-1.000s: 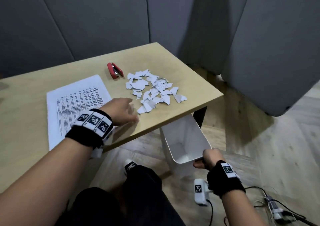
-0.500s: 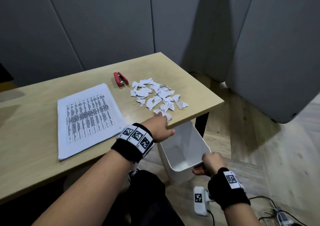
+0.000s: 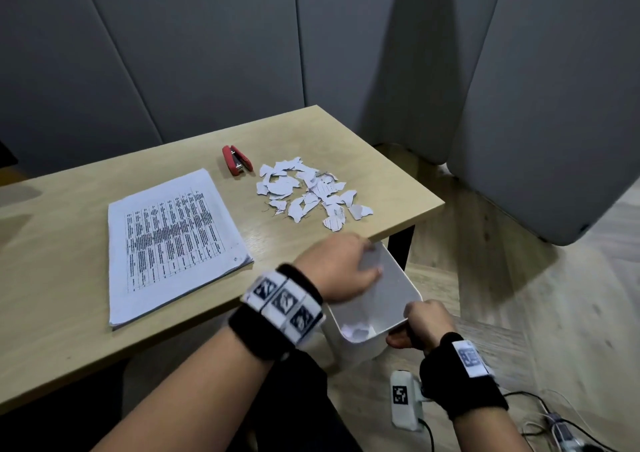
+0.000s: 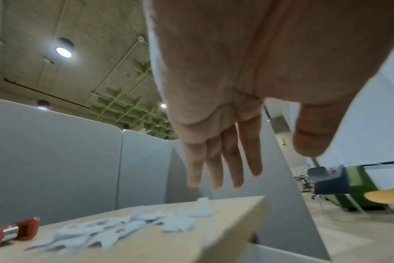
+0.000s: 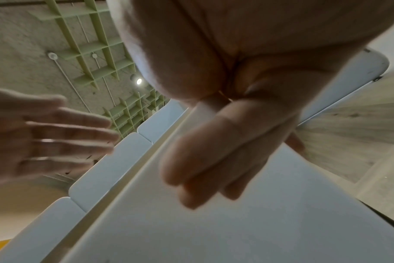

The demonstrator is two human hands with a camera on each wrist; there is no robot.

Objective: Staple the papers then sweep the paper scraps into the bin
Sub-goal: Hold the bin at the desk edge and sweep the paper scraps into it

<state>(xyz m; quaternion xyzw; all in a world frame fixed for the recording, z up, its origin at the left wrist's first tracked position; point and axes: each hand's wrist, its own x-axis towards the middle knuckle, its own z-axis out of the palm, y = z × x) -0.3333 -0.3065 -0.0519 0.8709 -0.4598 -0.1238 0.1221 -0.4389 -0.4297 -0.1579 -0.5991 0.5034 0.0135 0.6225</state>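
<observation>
A pile of torn white paper scraps (image 3: 308, 193) lies near the table's right front edge, also low in the left wrist view (image 4: 133, 229). My left hand (image 3: 341, 266) hovers over the white bin (image 3: 398, 278) just off that edge, fingers (image 4: 223, 160) straight and holding nothing. A few scraps (image 3: 356, 332) lie in the bin's bottom. My right hand (image 3: 420, 325) grips the bin's near rim (image 5: 205, 110), holding it tilted below the table edge. The printed paper stack (image 3: 169, 240) lies at the left, and the red stapler (image 3: 236, 160) sits behind the scraps.
The wooden table (image 3: 52, 330) ends at its right edge beside the bin, with a black leg (image 3: 400, 247) below. Grey partition panels (image 3: 536, 105) stand behind and to the right. Cables (image 3: 540, 413) lie on the wooden floor at lower right.
My left hand swept from beside the papers to the right, past the table edge and over the bin. Some scraps dropped into the bin. My right hand raised the bin.
</observation>
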